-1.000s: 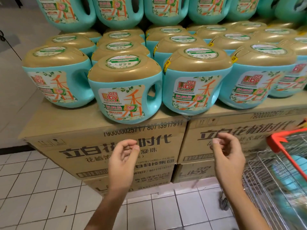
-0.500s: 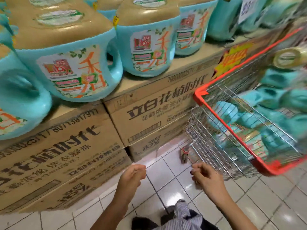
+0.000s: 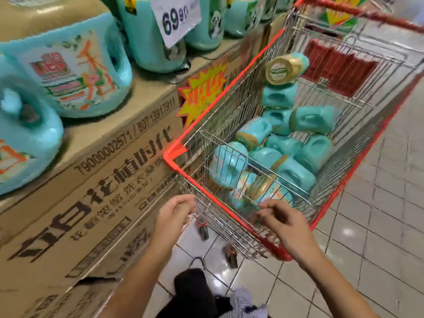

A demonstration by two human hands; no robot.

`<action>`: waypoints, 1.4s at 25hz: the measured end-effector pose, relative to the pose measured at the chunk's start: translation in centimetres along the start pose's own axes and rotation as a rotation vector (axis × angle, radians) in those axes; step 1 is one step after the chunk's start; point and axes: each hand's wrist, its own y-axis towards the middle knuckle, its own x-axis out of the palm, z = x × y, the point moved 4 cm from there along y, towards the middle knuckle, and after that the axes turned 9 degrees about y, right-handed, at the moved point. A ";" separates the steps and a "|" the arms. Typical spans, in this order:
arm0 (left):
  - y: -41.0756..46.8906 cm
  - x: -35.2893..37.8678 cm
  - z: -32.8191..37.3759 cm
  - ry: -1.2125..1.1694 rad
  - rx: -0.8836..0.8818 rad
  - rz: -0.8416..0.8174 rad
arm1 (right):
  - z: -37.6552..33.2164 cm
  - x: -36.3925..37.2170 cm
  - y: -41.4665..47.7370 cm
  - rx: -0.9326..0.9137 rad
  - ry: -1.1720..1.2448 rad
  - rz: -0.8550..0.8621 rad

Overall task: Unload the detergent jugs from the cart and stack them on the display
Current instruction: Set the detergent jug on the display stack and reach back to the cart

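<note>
Jugs (image 3: 314, 119) behind cart (image 3: 175, 156) wire, labels blurred, display jug (image 3: 68, 70) cropped

Price tag (image 3: 175, 18): 69.90. Display carton (image 3: 128, 143): 79000002571 / 80713917911.

Stacked cardboard cartons (image 3: 103, 180) left of the wire shopping cart (image 3: 174, 157) carry upright teal detergent jugs (image 3: 75, 72); the cart stands on the tiled floor (image 3: 378, 226) and holds toppled jugs (image 3: 296, 173)
</note>
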 end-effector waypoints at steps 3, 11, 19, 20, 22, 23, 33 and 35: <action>5.8 3.8 4.5 -0.017 0.061 -0.066 | -1.5 -3.2 5.1 -0.018 0.064 0.131; 22.0 17.4 13.8 0.166 0.121 -0.340 | 1.3 -12.9 20.6 0.077 -0.034 0.598; 32.1 32.2 6.4 0.580 -0.150 -0.667 | 13.3 -16.4 28.1 0.398 -0.576 0.525; 32.7 33.5 4.6 0.657 -0.178 -0.709 | 14.8 -16.2 28.3 0.429 -0.672 0.473; 33.5 36.1 1.2 0.772 -0.149 -0.812 | 17.6 -15.7 28.9 0.491 -0.947 0.378; 33.9 37.1 -0.5 0.787 -0.122 -0.825 | 18.4 -15.3 29.1 0.489 -1.045 0.376; 34.5 39.4 -4.1 0.615 -0.154 -0.774 | 17.5 -16.1 31.1 0.456 -0.989 0.463; 34.7 38.4 -2.8 0.445 -0.196 -0.708 | 15.0 -16.0 31.3 0.423 -0.873 0.509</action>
